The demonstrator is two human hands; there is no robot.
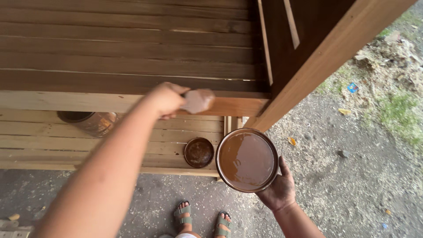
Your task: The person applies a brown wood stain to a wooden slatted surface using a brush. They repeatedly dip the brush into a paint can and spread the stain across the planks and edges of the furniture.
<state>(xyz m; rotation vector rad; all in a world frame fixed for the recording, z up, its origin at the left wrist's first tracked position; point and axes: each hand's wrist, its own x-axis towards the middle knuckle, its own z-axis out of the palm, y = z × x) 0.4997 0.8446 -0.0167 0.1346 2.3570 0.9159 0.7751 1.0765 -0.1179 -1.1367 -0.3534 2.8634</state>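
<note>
Left hand [166, 99] reaches forward with its fingers curled shut around a stain-soaked rag [198, 101], pressing it against the front edge board [229, 106] of a slatted wooden frame. That board runs left to right across the view, so its long axis lies crosswise to the outstretched arm; the darker, wet-looking patch sits just right of the rag, and the paler bare wood stretches away to the left, under and past the forearm. Right hand [280, 190] hangs lower and closer to the body, fingers spread under a round tin of brown stain [246, 159], thumb up along its rim, holding it level. The tin lies down and to the right of the rag, near but not touching the frame, so the left hand is the nearer one to the board and the right is the nearer one to the stain. On the lower slats [35, 141] a loose round lid [198, 152] lies flat just left of the tin, and a second can [90, 122] lies tilted farther left, partly hidden under the edge board. An upright post [326, 61] slants up at the right. Two sandalled feet [202, 220] stand on the grey ground [352, 185] below.
</note>
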